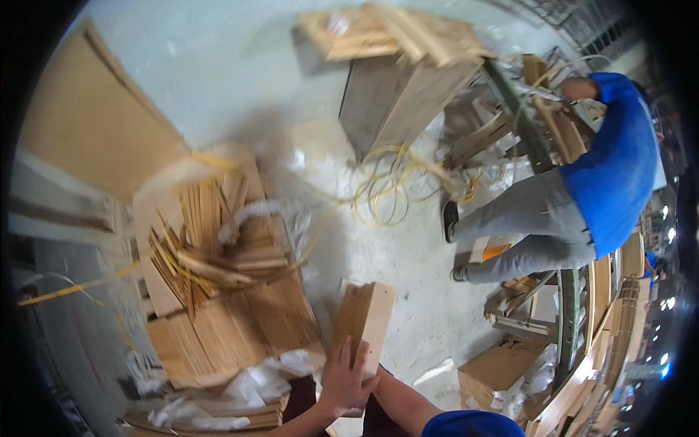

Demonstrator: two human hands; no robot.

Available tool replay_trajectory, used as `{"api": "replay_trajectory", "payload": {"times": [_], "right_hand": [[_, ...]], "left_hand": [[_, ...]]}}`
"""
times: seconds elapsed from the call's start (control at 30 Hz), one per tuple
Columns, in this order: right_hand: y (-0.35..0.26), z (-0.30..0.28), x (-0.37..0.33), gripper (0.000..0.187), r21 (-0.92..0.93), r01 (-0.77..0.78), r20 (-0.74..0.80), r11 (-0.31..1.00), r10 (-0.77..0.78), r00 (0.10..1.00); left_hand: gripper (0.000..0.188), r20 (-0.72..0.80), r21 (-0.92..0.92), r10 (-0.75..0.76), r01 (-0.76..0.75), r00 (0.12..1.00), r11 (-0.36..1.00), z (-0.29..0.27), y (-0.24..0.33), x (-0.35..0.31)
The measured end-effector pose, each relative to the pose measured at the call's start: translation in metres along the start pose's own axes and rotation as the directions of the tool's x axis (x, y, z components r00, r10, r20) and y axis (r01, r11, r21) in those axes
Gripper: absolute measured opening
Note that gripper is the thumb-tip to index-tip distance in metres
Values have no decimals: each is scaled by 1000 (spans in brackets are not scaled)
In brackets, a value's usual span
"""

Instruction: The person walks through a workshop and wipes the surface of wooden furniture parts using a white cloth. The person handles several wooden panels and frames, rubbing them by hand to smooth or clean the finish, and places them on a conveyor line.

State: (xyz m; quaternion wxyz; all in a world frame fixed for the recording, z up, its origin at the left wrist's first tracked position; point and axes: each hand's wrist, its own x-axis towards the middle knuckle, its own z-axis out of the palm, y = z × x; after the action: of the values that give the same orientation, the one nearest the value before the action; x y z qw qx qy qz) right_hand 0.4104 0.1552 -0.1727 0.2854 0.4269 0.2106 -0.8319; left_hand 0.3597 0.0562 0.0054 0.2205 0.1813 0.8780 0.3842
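My left hand (349, 384) lies against the lower part of a long piece of wood (366, 320), its fingers wrapped over the near face. The piece looks like stacked boards or a boxy block, pale on one side and browner on the other; I cannot tell which. It tilts upward in front of my legs. From the lower right comes my right forearm (402, 400), out of a blue sleeve. It passes behind the wood, which hides the hand and its fingers. Left of the wood lies a row of flat boards (240, 328).
Loose wooden strips (207, 218) are heaped on the boards, with plastic wrapping (218, 400) nearer me. A yellow hose (378, 193) coils on the floor before a wooden cabinet (408, 98). At right, a person in blue (611, 175) bends by a green rail; a cardboard box (499, 364) stands nearer.
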Motion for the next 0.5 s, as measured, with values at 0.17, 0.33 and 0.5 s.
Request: {"api": "replay_trajectory", "payload": {"times": [0.17, 0.33, 0.5], "right_hand": [[-142, 8, -72, 64, 86, 326, 37, 941, -330, 943], [-252, 54, -149, 63, -119, 583, -129, 803, -595, 793], [-340, 80, -156, 64, -91, 746, -88, 660, -751, 654]], "left_hand": [[77, -58, 56, 266, -263, 962, 963, -14, 108, 49], [71, -83, 149, 341, -327, 936, 933, -46, 192, 117], [64, -218, 290, 534, -469, 817, 834, -73, 232, 195]]}}
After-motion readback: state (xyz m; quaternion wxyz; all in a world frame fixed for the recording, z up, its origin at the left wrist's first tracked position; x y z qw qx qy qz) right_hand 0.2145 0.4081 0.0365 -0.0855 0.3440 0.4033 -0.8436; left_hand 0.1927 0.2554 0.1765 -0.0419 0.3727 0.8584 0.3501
